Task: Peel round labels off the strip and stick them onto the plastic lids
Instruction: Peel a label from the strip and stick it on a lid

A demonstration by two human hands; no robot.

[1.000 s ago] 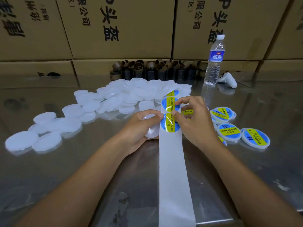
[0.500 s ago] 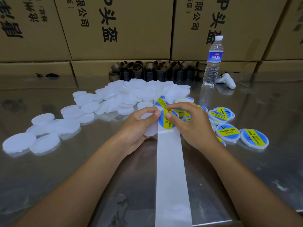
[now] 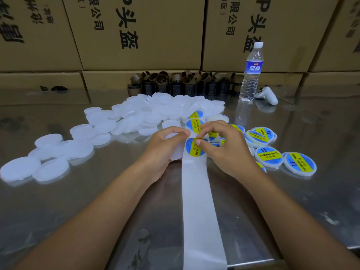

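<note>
A white backing strip [image 3: 198, 201] runs from the near table edge up to my hands, carrying round blue-and-yellow labels [image 3: 193, 149]. My right hand [image 3: 226, 151] pinches the top edge of the nearest label between thumb and forefinger. My left hand [image 3: 165, 149] holds a blank white lid [image 3: 176, 152] against the strip's left side, its fingertips on the strip's edge. A pile of blank white lids [image 3: 148, 117] lies behind my left hand. Labelled lids [image 3: 269, 157] lie to the right of my right hand.
More blank lids [image 3: 35, 168] trail off to the left on the shiny metal table [image 3: 78, 201]. A water bottle [image 3: 251, 75], a white controller [image 3: 267, 96] and brown cardboard tubes [image 3: 181, 82] stand at the back, in front of stacked cardboard boxes [image 3: 140, 32].
Both hands pulled the strip toward me and back a little. My right thumb and forefinger now pinch the upper edge of the nearest label.
</note>
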